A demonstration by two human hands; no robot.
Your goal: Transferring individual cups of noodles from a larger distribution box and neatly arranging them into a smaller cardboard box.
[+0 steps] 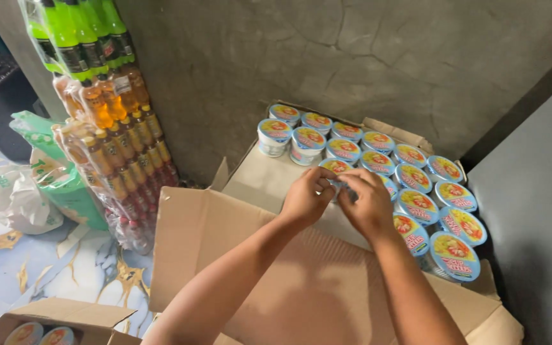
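My left hand [306, 197] and my right hand [367, 203] meet over an open cardboard box [250, 223], both closed around one round noodle cup [338, 184] with a blue rim and a yellow-red lid. My fingers hide most of that cup. Several matching noodle cups [416, 206] stand in rows inside the box, along its far and right sides. The nearest ones sit just right of my right hand.
Shrink-wrapped packs of green bottles [81, 35] and amber bottles [119, 137] are stacked at left against the grey wall. Plastic bags [27, 191] lie on the marbled floor. A second carton [59, 322] with cups is at the bottom left. A grey surface [531, 211] rises at right.
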